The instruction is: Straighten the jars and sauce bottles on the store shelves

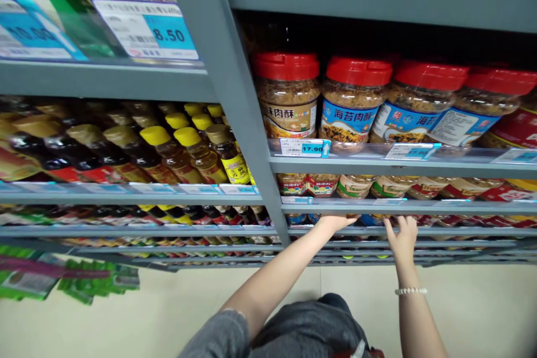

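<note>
I look down a grey store shelf unit. My left hand (335, 222) reaches into a lower shelf (403, 231) on the right bay; its fingers are hidden behind the shelf edge among small jars. My right hand (401, 235) is beside it at the same shelf, fingers curled up over the shelf lip, a bead bracelet on the wrist. What either hand touches inside the shelf is hidden.
Red-lidded jars (351, 102) of shredded meat stand on the upper right shelf above a 17.90 price tag (304, 147). Yellow-capped bottles (197, 154) fill the left bay. A grey upright (239, 106) divides the bays. Green packets (98, 282) hang low left over a beige floor.
</note>
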Demonstrator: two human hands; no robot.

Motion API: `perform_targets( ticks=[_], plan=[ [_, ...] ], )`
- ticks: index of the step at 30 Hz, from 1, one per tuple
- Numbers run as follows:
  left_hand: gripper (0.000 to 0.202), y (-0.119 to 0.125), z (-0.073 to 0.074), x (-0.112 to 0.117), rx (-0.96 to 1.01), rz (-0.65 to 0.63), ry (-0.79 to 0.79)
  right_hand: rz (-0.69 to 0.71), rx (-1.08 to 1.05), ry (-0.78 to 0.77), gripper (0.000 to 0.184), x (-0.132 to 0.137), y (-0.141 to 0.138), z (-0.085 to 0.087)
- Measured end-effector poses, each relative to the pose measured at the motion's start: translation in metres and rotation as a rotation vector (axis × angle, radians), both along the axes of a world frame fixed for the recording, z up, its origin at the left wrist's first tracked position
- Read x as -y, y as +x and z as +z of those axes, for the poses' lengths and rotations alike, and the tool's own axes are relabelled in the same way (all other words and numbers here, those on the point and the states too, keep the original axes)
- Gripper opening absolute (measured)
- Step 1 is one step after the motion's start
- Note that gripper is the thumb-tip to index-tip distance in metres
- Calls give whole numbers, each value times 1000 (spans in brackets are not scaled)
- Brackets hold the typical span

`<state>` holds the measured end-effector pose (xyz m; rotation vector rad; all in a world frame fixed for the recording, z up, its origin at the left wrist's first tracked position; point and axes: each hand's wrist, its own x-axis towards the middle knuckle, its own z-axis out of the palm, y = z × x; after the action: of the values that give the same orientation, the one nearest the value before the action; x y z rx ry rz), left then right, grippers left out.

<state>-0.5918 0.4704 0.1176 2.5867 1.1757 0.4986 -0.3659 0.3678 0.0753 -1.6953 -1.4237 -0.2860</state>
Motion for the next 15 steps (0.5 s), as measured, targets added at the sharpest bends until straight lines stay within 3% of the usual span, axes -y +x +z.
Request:
perform_targets(
  ticks=[3,6,10,12,15],
  plan=[
    [52,0,-1,-1,18,7,32,45,-146,-10,75,-1,-14,-2],
    [52,-1,-3,-2,7,2,49,120,-424,-3,79,9,-19,2],
    [43,-4,-7,-2,-26,-47,37,386,-979,-12,103,51,-17,17],
    [37,-6,-7,-1,-51,-91,18,514,-1186,-30,104,74,-14,26],
    [33,-10,-3,1,-141,-118,-32,570,-1356,-4,103,97,-7,34]
  ],
)
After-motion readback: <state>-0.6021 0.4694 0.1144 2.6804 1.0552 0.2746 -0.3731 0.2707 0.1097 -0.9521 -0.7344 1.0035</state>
